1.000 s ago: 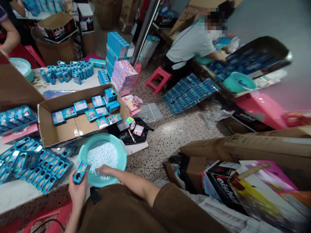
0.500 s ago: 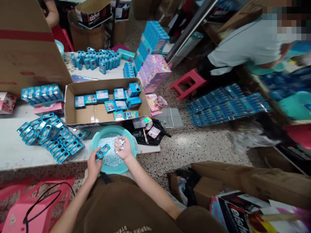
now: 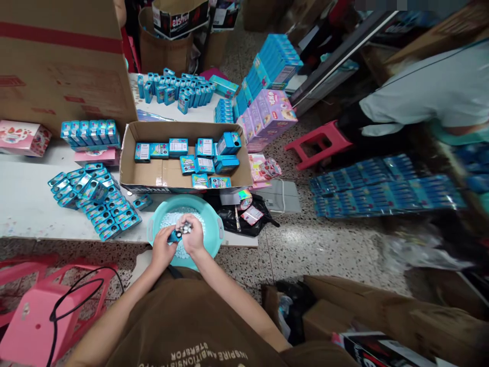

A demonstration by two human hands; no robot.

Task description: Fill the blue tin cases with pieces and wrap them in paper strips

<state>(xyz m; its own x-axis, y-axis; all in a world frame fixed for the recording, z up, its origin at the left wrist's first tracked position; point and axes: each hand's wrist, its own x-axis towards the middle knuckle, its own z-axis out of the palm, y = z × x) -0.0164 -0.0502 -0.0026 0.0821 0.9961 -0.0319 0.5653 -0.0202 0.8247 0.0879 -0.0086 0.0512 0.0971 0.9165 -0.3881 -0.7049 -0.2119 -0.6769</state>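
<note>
Firstly, nearest to me is the brown shirt [image 3: 179,311], printed with "INSPIRE AMBITION" and more letters that I cannot read surely. Over the basin [image 3: 210,219], my left hand [image 3: 163,250] pinches one small blue box [image 3: 174,236] between fingers and thumb, its end turned toward my right hand [image 3: 194,239]. This right hand is cupped, its fingers curled around white pieces [image 3: 187,228]. The two hands are touching or almost so; I cannot tell which. More white pieces lie inside the basin.

As I judge, this one box is in the middle of its filling; how much is inside, I cannot see. Left of the basin, on the white table [image 3: 30,188], lies a big heap of blue boxes [image 3: 110,211], many with a dark round spot at the end, so probably much is left. Just beyond the basin, the carton [image 3: 179,133] holds about ten blue boxes, perhaps finished ones. Its front shows letters like "sishui", but of the beginning I am not certain.

Farther beyond the basin, behind the carton, stand rows of blue boxes [image 3: 183,94] and a stack of purple boxes [image 3: 273,109], whose labels are too small for me. Behind these rows, another carton [image 3: 179,25] bears similar letters.
</note>
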